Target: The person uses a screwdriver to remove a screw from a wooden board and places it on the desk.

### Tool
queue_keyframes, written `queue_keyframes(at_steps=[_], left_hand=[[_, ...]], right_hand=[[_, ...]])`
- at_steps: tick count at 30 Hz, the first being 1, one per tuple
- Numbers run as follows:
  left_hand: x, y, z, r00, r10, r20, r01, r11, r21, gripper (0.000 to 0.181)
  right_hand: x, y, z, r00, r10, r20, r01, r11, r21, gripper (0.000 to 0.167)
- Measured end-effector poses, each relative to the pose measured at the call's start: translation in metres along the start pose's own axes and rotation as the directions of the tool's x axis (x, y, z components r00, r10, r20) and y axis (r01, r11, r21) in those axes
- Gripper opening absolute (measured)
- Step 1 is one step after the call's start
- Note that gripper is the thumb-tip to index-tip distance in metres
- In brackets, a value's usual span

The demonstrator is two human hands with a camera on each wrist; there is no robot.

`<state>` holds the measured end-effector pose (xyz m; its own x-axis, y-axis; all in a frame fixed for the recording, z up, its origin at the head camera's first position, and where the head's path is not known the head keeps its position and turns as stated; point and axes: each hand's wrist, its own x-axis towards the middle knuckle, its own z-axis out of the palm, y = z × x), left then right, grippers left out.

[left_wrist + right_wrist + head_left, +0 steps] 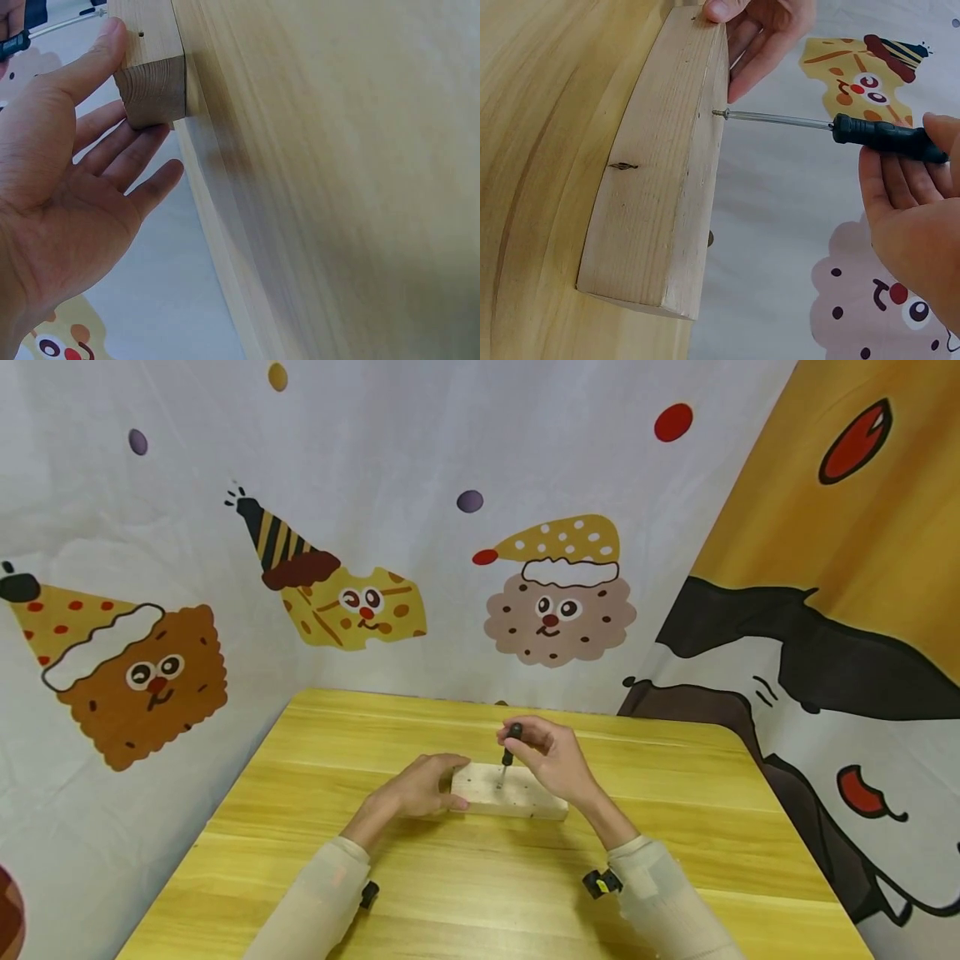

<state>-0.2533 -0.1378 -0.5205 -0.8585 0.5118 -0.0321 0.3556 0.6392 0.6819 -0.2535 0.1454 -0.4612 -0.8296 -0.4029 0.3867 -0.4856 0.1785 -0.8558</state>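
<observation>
A pale wooden block (525, 797) lies on the table, with a few small dark holes in its top. My left hand (423, 787) grips the block's left end, thumb on the near side and fingers round the far side. Above the block, my right hand (558, 760) holds a screwdriver (889, 139) by its dark handle, thumb and fingers around it. The metal shaft (780, 118) points down to the block's top face. At its tip is a small screw (718, 113), standing partly out of the wood.
The wood-grain table (465, 885) spreads around the block. A white cloth with cartoon prints (420, 443) hangs behind and to the left, and another printed panel (825, 693) stands on the right. Small black devices (602, 883) sit on the wrists.
</observation>
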Motion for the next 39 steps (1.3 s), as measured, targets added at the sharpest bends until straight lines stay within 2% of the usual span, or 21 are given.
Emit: queue_keyframes(at_steps=[5, 12, 21, 24, 31, 39], left_hand=[[-0.0007, -0.0013, 0.0010, 1.000, 0.002, -0.002, -0.002, 1.000, -0.005, 0.079], [-0.0010, -0.0008, 0.0014, 1.000, -0.013, 0.009, 0.013, 1.000, -0.016, 0.079], [-0.0006, -0.0020, 0.0022, 1.000, -0.013, 0.007, 0.013, 1.000, -0.015, 0.080], [-0.0005, -0.0027, 0.0024, 1.000, -0.009, 0.007, 0.009, 1.000, -0.015, 0.080], [-0.0005, -0.0026, 0.0017, 1.000, -0.005, -0.003, 0.005, 1.000, -0.022, 0.079], [-0.0008, -0.0030, 0.0017, 1.000, 0.001, -0.001, -0.001, 1.000, -0.016, 0.079]], right_hand=[[-0.0007, 0.0013, 0.0015, 0.998, 0.046, -0.035, -0.046, 0.999, -0.012, 0.025], [-0.0013, -0.0015, 0.0019, 0.989, 0.131, -0.074, -0.129, 0.991, 0.024, 0.028], [-0.0013, -0.0031, 0.0019, 0.986, 0.150, -0.068, -0.149, 0.989, 0.009, 0.026], [-0.0010, -0.0034, 0.0011, 0.990, 0.133, -0.053, -0.134, 0.991, -0.003, 0.026], [-0.0003, -0.0039, -0.0020, 0.999, 0.045, 0.012, -0.044, 0.998, -0.041, 0.028], [-0.0014, -0.0008, -0.0006, 1.000, 0.003, 0.010, -0.003, 1.000, 0.013, 0.029]])
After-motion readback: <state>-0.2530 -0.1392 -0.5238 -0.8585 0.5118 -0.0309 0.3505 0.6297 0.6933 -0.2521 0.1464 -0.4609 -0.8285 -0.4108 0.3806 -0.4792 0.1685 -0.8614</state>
